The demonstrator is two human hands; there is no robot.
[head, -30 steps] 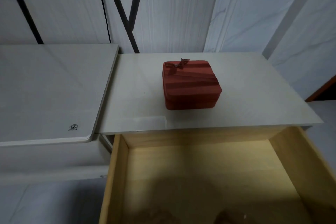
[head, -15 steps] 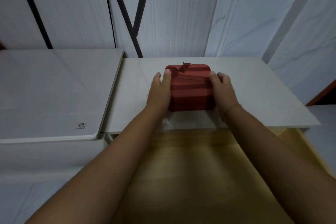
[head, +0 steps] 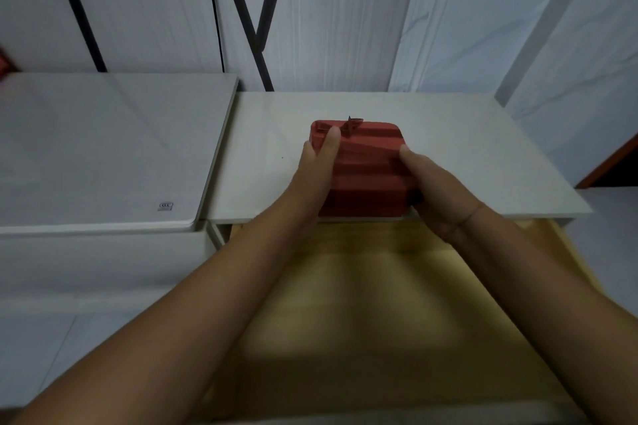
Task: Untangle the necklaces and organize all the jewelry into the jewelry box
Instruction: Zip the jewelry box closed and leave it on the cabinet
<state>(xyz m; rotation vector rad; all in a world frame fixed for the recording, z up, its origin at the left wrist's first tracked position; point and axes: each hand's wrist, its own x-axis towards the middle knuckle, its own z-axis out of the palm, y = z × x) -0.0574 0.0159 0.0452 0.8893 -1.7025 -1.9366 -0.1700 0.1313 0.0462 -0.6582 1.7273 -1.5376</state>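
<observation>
We find the box point(head: 362, 166) closed and sitting at the front edge of the tabletop point(head: 476, 134), just above the open drawer point(head: 345, 304). It is clamped from both sides. The left hand point(head: 312, 171) lies along its left wall with the thumb on the lid beside the bow point(head: 351, 123). The right hand point(head: 433, 191) wraps the right front corner with the thumb on top, and its other fingers are hidden behind the box. We judge this two-sided grip is meant to lift or slide the box level, with the lid held down. No necklaces or other jewelry are in view, so we rate the sorting as not yet started.
</observation>
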